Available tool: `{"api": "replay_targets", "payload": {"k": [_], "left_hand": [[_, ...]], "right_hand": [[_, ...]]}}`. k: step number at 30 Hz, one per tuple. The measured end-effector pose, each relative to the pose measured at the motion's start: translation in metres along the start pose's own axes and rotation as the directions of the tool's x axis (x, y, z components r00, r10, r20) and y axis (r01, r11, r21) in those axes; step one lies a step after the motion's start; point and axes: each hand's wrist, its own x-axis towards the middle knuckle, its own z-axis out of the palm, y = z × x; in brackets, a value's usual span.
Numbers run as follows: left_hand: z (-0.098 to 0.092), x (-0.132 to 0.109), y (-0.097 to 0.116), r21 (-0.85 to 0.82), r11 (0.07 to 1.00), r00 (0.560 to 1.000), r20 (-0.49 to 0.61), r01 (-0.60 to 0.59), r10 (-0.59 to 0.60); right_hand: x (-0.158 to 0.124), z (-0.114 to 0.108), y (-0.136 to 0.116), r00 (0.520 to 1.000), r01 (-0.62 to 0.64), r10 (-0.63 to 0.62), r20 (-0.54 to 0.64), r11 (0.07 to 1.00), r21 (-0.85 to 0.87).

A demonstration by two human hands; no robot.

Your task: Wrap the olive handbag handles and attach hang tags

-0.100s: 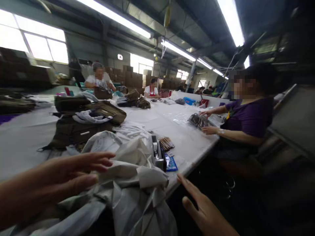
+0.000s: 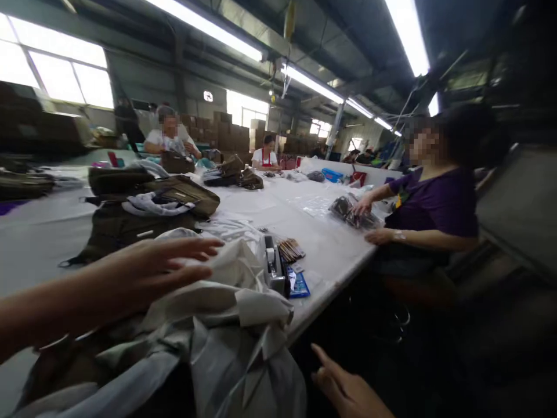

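My left hand (image 2: 169, 264) hovers over a crumpled pale grey cloth or wrapping sheet (image 2: 248, 342), its fingers stretched out and holding nothing. Under that sheet, part of a dark bag-like item shows at the lower left. My right hand (image 2: 343, 386) is low, off the table's front edge and to the right of the sheet, with its index finger extended and nothing visible in it. Just beyond the sheet stands a tape dispenser (image 2: 275, 267). Beside it lie a fan of brown tags (image 2: 291, 249) and a blue packet (image 2: 299, 284).
Stacked olive-brown bags (image 2: 143, 215) with white wrapping lie on the white table (image 2: 278, 215) at left. A co-worker in a purple shirt (image 2: 444, 203) presses a plastic-wrapped dark item (image 2: 348, 210) at right. Other people work at the far side, before stacked cartons (image 2: 230, 136).
My left hand has moved up and right over the sheet. My right hand has dropped lower, away from the table edge. The co-worker's hand has shifted onto the wrapped item.
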Motion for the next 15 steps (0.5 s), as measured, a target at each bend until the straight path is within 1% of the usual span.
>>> {"api": "replay_targets", "payload": {"k": [1,2,3,4,5,6,7,8,9,10,11,12,13,15], "left_hand": [[0.004,0.020,0.010,0.070,0.997,0.999,0.038,-0.014,0.011],[0.010,0.038,0.017,0.108,0.994,0.996,0.090,-0.024,0.014],[0.017,0.052,0.022,0.114,0.993,0.988,0.156,-0.025,0.007],[0.025,0.063,0.026,0.109,0.994,0.977,0.212,-0.024,0.000],[0.032,0.069,0.028,0.088,0.996,0.963,0.268,-0.025,0.000],[0.037,0.071,0.030,0.067,0.997,0.949,0.315,-0.029,0.007],[0.040,0.069,0.032,0.049,0.998,0.933,0.358,-0.041,0.021],[0.042,0.063,0.034,0.027,0.998,0.913,0.405,-0.056,0.040],[0.043,0.054,0.035,0.004,0.998,0.888,0.457,-0.068,0.059],[0.044,0.044,0.037,-0.023,0.997,0.860,0.503,-0.080,0.081],[0.045,0.033,0.038,-0.051,0.994,0.840,0.531,-0.097,0.109],[0.048,0.021,0.038,-0.078,0.989,0.833,0.534,-0.124,0.146],[0.052,0.012,0.036,-0.092,0.983,0.844,0.504,-0.159,0.184],[0.065,-0.003,0.028,-0.082,0.969,0.900,0.359,-0.232,0.246]], "right_hand": [[-0.001,0.008,0.008,0.998,-0.023,0.021,0.061,0.999,0.039],[-0.001,0.016,0.013,0.993,-0.024,0.014,0.119,0.997,0.077],[0.001,0.024,0.014,0.986,-0.017,-0.006,0.164,0.990,0.138],[0.004,0.032,0.011,0.980,-0.013,-0.035,0.195,0.972,0.235],[0.008,0.039,0.006,0.974,-0.015,-0.070,0.216,0.930,0.367],[0.012,0.045,-0.001,0.967,-0.022,-0.115,0.226,0.850,0.526],[0.017,0.049,-0.011,0.961,-0.025,-0.169,0.217,0.732,0.681],[0.020,0.053,-0.023,0.956,-0.011,-0.231,0.180,0.586,0.811],[0.023,0.055,-0.037,0.950,0.025,-0.292,0.113,0.430,0.902],[0.026,0.056,-0.051,0.938,0.085,-0.346,0.023,0.293,0.952],[0.028,0.056,-0.066,0.918,0.156,-0.391,-0.071,0.190,0.969],[0.030,0.055,-0.081,0.891,0.208,-0.432,-0.139,0.117,0.971],[0.032,0.055,-0.095,0.862,0.229,-0.480,-0.165,0.076,0.971],[0.034,0.053,-0.121,0.802,0.211,-0.580,-0.143,0.051,0.976]]}}
